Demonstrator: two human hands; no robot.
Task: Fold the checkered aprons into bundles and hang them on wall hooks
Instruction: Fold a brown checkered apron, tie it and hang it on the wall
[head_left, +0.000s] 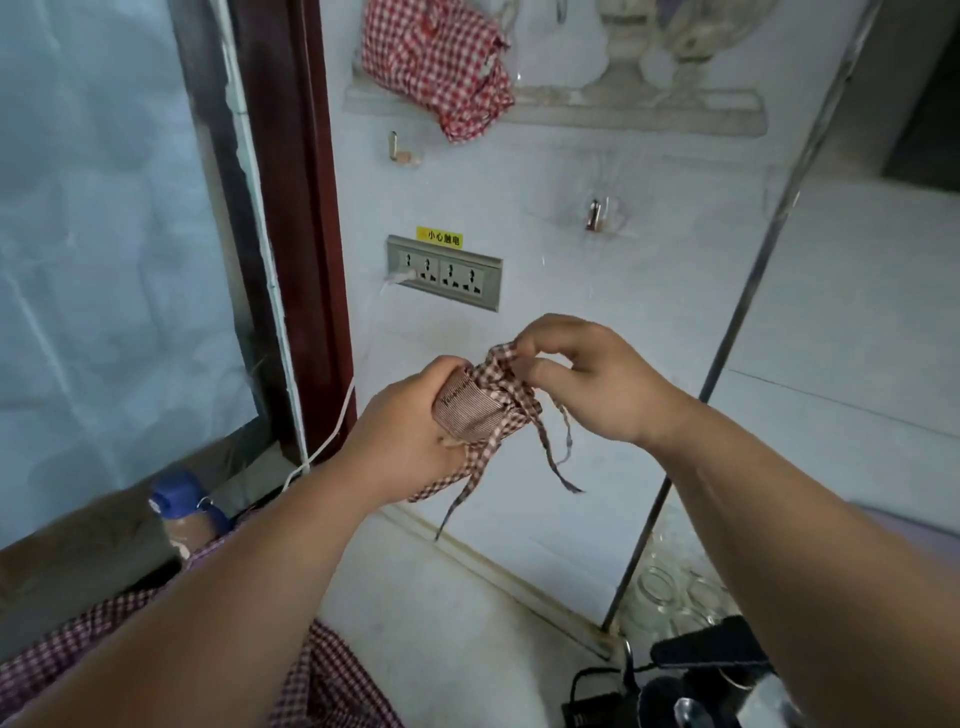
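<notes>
Bundle nearly tied, not yet hung.
The left hand (405, 431) grips the rolled apron bundle (475, 410), the right hand (587, 379) pinches its tie (505, 357); beyond, a wall hook (594, 214) stands bare, and a red checkered apron (441, 62) seemingly hangs above already.

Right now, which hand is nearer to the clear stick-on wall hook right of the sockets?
Right. The right hand is almost straight below the clear stick-on wall hook; the left hand is lower and further left, gripping the brown checkered apron bundle.
</notes>
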